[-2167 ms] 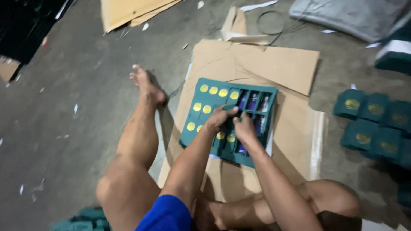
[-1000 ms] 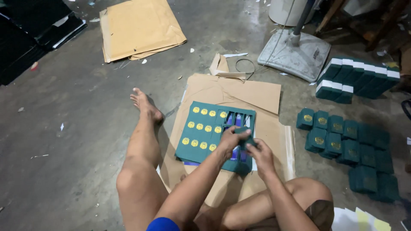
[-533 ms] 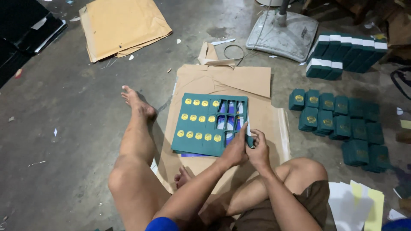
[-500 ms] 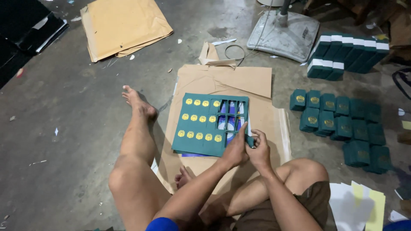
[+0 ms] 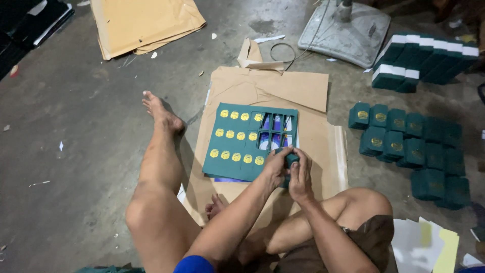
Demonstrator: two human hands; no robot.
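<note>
While the person sits on the concrete floor (image 5: 76, 126) with one bare leg (image 5: 159, 167) stretched forward and the other folded, both hands meet at the near right corner of a dark green die-cut sheet (image 5: 237, 144). The left hand (image 5: 275, 167) and the right hand (image 5: 302, 174) are pressed close together, fingers curled around a small dark green piece (image 5: 291, 159) that shows between them; both hands grip it, and it sits right at the sheet's near right edge, touching or just above it, I cannot tell which.

The sheet lies on flattened brown cardboard (image 5: 283, 91) in front of the person. Its left part carries rows of small gold round emblems (image 5: 230, 134), while its upper right part has open cut-outs (image 5: 275, 126) where a purple and white layer shows through.

To the right of the cardboard, well apart from the hands, small dark green boxes (image 5: 404, 141) with gold emblems stand in loose rows on the floor. Farther back, a stack of green boxes with white ends (image 5: 424, 58) lies beside a grey fan base (image 5: 346, 30). A tan envelope-like sheet (image 5: 144, 23) lies at the far left, and yellow and white papers (image 5: 429, 242) lie near the folded knee.
</note>
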